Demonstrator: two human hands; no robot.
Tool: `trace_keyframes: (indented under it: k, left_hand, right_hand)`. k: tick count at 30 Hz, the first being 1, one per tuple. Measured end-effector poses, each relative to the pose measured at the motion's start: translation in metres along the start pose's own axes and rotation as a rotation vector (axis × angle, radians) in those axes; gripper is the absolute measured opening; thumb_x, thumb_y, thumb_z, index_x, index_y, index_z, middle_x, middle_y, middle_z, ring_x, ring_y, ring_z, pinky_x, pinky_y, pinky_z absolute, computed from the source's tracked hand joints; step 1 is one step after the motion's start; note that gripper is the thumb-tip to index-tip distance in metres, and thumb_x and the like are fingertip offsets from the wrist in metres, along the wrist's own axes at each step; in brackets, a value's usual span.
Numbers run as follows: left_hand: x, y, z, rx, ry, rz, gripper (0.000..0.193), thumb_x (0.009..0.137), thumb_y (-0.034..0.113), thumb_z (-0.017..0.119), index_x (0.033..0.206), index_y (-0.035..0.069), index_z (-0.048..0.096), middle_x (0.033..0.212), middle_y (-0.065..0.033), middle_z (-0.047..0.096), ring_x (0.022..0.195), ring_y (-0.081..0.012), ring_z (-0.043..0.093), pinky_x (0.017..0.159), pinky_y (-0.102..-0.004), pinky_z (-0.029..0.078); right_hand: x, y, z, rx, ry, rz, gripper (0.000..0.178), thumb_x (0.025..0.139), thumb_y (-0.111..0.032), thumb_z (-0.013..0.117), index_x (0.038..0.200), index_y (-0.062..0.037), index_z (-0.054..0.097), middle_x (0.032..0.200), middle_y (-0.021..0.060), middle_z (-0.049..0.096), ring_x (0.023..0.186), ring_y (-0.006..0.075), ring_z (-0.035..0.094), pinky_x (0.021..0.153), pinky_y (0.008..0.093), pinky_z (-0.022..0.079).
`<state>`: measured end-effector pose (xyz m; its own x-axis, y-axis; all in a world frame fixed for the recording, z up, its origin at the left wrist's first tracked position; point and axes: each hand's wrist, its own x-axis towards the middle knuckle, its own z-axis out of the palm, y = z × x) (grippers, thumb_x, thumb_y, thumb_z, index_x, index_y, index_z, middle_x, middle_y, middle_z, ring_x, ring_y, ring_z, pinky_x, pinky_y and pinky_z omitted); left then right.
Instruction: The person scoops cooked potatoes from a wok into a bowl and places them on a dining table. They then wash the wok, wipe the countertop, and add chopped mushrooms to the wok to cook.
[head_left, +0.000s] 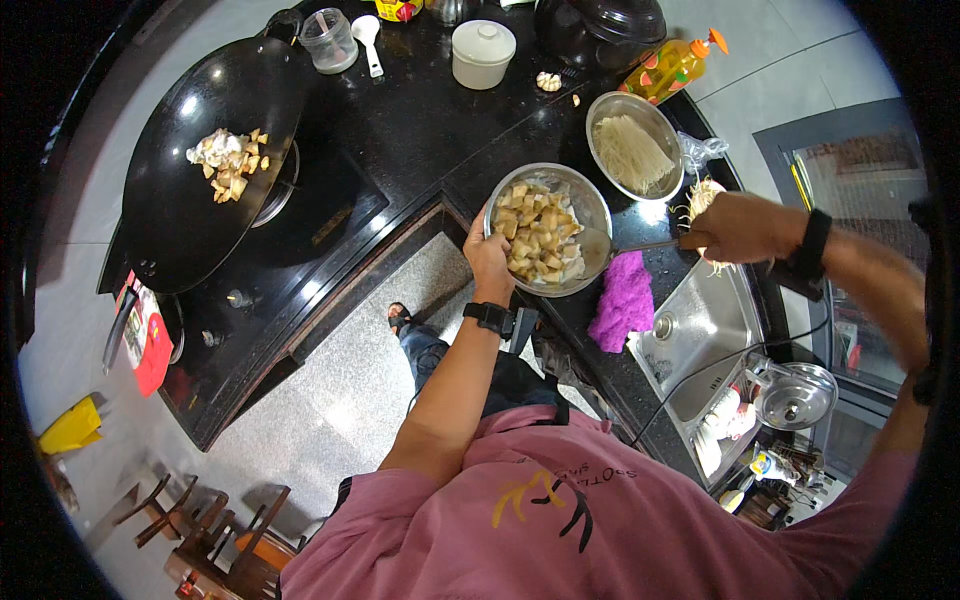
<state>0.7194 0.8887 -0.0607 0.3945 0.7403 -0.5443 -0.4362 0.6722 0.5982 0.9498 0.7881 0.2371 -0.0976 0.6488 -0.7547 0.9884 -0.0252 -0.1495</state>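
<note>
My left hand (488, 262) grips the rim of a steel bowl (603, 208) at the counter's edge, thumb at the near side. Brown-skinned pale cubes (535, 230), perhaps tofu or potato, fill it, with some whitish liquid. My right hand (748, 230) is closed round the brown handle of a metal ladle (640, 246), whose rounded head rests in the bowl against the cubes. On the left, a black wok (215, 90) on the hob holds more cubes (232, 180) with a white clump.
A purple cloth (624, 303) lies between the bowl and the steel sink (700, 330). Behind stand a bowl of pale noodles (632, 152), a pump bottle (672, 70), a lidded white pot (483, 55), a glass jar (328, 42) and a white spoon (368, 42). Garlic (548, 81) lies nearby.
</note>
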Motion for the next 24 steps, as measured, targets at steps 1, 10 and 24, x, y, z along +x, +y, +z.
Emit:
trace_keyframes:
  k: [1, 10, 24]
  left_hand:
    - [0.002, 0.0, -0.001, 0.005, -0.002, -0.008, 0.07, 0.069, -0.017, 0.039, 0.133, 0.002, 0.058, 0.109, -0.0083, 0.067, 0.071, -0.0104, 0.058, 0.057, -0.0222, 0.046]
    - [0.01, 0.005, -0.001, 0.086, -0.036, -0.029, 0.067, 0.072, -0.015, 0.04, 0.137, -0.001, 0.05, 0.102, -0.0118, 0.065, 0.066, -0.0159, 0.057, 0.058, -0.0281, 0.049]
    - [0.004, -0.004, 0.004, 0.042, 0.077, 0.031, 0.066, 0.07, -0.015, 0.04, 0.132, 0.002, 0.057, 0.108, -0.0079, 0.065, 0.081, -0.0158, 0.061, 0.065, -0.0256, 0.05]
  right_hand:
    - [-0.008, 0.002, 0.008, 0.018, 0.01, 0.046, 0.024, 0.088, -0.021, 0.059, 0.105, -0.0083, 0.071, 0.083, 0.0212, 0.067, 0.08, 0.0386, 0.066, 0.071, 0.049, 0.053]
    - [-0.036, 0.017, 0.117, 0.287, 0.202, 0.085, 0.036, 0.087, -0.013, 0.058, 0.123, -0.0093, 0.06, 0.102, 0.0162, 0.066, 0.086, 0.0331, 0.067, 0.076, 0.0428, 0.054]
    - [0.042, -0.127, 0.249, 0.62, 0.528, 0.257, 0.038, 0.084, -0.008, 0.05, 0.118, 0.0075, 0.046, 0.095, 0.0254, 0.055, 0.083, 0.0406, 0.059, 0.072, 0.0479, 0.048]
